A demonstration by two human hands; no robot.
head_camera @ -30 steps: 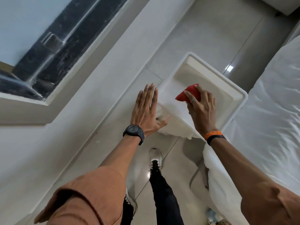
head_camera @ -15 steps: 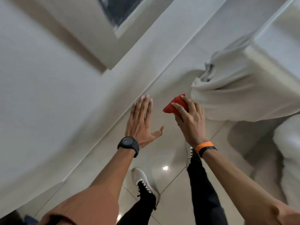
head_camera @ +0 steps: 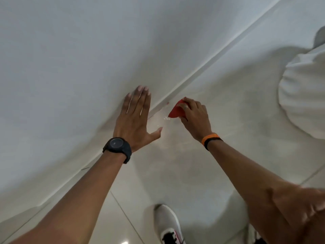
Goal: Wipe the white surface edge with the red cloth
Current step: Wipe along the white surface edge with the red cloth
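My right hand (head_camera: 195, 115) grips a folded red cloth (head_camera: 176, 111), held low over the glossy floor close to the white skirting edge (head_camera: 202, 67) where wall meets floor. My left hand (head_camera: 136, 118) is spread flat, fingers together and thumb out, over the white wall (head_camera: 70, 67) just left of the skirting. It holds nothing. A black watch sits on the left wrist; an orange and a black band sit on the right wrist. The white tray-like surface seen earlier is out of view.
Pale glossy floor tiles (head_camera: 193, 164) fill the lower right. White bedding (head_camera: 306, 95) bulges in at the right edge. My white shoe (head_camera: 167, 224) stands on the tiles below my hands.
The view has swung away from the white tray and bed corner toward the wall and floor. Both hands moved along with it; the red cloth stays in my right hand, now near the skirting.
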